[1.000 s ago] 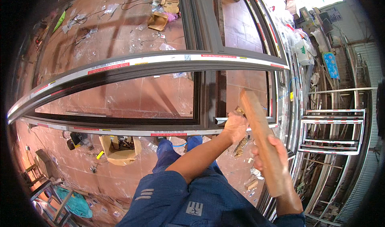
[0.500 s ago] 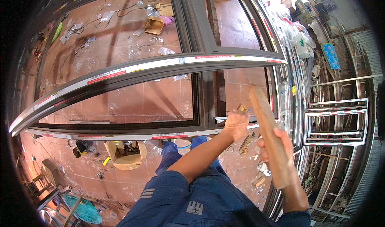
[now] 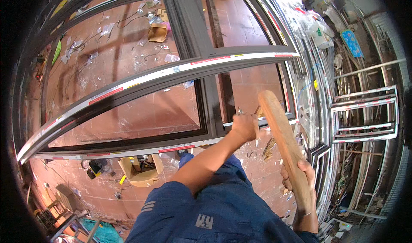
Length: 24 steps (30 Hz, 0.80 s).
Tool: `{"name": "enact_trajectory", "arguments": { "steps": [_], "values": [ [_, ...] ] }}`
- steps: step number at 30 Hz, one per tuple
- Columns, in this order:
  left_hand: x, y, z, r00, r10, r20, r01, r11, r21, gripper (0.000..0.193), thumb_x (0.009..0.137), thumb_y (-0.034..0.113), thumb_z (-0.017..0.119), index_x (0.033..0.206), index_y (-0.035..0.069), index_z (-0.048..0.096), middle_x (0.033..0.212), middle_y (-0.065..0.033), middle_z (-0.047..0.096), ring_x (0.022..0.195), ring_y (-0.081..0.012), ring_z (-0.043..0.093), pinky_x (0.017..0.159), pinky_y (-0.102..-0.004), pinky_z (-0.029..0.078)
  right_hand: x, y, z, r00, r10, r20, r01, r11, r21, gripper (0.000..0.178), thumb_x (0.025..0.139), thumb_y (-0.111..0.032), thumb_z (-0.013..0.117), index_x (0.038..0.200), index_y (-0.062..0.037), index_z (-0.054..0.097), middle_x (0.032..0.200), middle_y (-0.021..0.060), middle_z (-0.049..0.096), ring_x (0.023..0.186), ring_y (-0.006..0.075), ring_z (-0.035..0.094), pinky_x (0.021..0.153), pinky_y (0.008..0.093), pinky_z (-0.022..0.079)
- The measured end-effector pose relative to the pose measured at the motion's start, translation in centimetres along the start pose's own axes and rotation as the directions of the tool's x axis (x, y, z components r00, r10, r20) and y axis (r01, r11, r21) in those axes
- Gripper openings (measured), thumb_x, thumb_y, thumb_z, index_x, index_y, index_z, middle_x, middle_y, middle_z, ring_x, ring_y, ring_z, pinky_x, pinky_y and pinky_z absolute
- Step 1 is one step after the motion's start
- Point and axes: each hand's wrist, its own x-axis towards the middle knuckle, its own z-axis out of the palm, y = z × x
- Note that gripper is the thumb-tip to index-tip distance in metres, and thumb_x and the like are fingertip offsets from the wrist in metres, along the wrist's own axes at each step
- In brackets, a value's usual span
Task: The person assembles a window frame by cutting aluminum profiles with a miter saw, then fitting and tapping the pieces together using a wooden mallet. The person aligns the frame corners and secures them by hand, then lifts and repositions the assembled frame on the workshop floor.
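Observation:
My right hand is wrapped round the lower part of a long wooden bar, which slants up and to the left with its far end over the frame. My left hand is closed in a fist at the near rail of a dark window frame. A small bit sticks out above its fingers, but what the fist holds is hidden. Beside the fist, partly behind the bar, shows a small wooden block. A pale strip lies along the rail by the left wrist.
A second dark frame stands beyond the first. Below the near rail sits an open cardboard box on the littered tile floor. Long metal profiles and a small white frame are at the right. A teal cloth is at lower left.
The view has shifted slightly. My left fist has turned and moved a little left, hiding more of what it holds. My right hand with the bar has moved slightly down, the bar now leaning more left.

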Motion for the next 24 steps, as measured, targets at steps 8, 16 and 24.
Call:
{"name": "enact_trajectory", "arguments": {
  "steps": [8,16,24],
  "values": [
    [5.1,0.1,-0.4,0.979,-0.067,0.194,0.074,0.997,-0.03,0.093,0.108,0.076,0.028,0.125,-0.001,0.077,0.122,-0.0274,0.076,0.119,-0.0418,0.073,0.104,-0.0507,0.055,2.0,5.2,-8.8,0.995,-0.095,-0.02,0.086,0.963,-0.254,0.115,0.081,-0.028,0.075,0.175,-0.0065,0.014,0.161,0.0225,0.037,0.138,0.0323,0.043,0.11,0.0401,0.037],
    [6.3,0.3,0.6,0.977,-0.04,0.211,0.038,0.999,0.015,0.096,0.102,0.078,0.046,0.107,-0.013,0.075,0.101,-0.038,0.073,0.104,-0.0505,0.074,0.097,-0.0564,0.056,6.8,6.2,-14.1,0.962,-0.196,0.188,0.242,0.933,-0.266,0.113,0.085,-0.026,0.076,0.174,0.0009,0.012,0.179,0.0234,0.021,0.166,0.0311,0.021,0.132,0.0402,0.02],
    [6.8,1.4,-0.5,0.936,-0.121,0.329,0.106,0.992,0.061,0.091,0.1,0.076,0.055,0.113,-0.013,0.071,0.109,-0.0389,0.071,0.107,-0.0521,0.071,0.098,-0.0558,0.054,10.7,3.7,-19.6,0.953,-0.184,0.241,0.231,0.955,-0.184,0.116,0.086,-0.03,0.078,0.174,0.001,0.01,0.18,0.0225,0.021,0.166,0.0313,0.023,0.132,0.0405,0.02]
  ]
}}
